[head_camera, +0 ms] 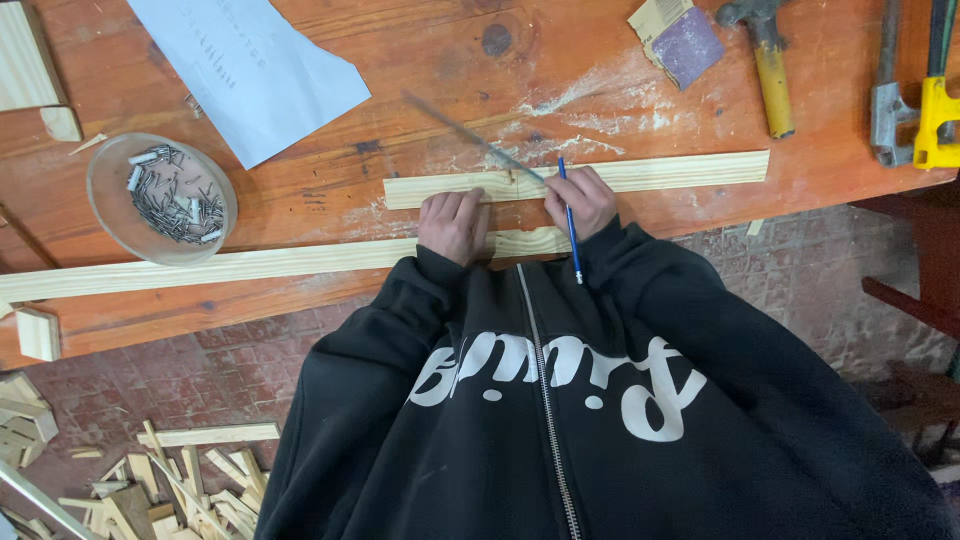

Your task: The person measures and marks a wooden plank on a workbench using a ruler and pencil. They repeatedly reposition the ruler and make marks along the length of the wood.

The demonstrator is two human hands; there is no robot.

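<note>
A pale wood strip point(680, 170) lies across the reddish workbench point(420, 90). My left hand point(453, 222) presses down on the strip's left part, fingers curled. My right hand point(582, 200) holds a blue pencil point(570, 225) with its tip on the strip, beside a thin metal ruler point(470, 135) that lies at a slant across the wood. A second, longer wood strip point(200, 268) lies nearer the bench's front edge, partly under my wrists. Black hoodie sleeves cover both arms.
A clear bowl of nails point(160, 198) stands at the left. A sheet of paper point(250, 65), a hammer point(768, 70), sandpaper point(680, 40) and a yellow tool point(935, 110) lie at the back. Wood offcuts point(170, 485) litter the brick floor.
</note>
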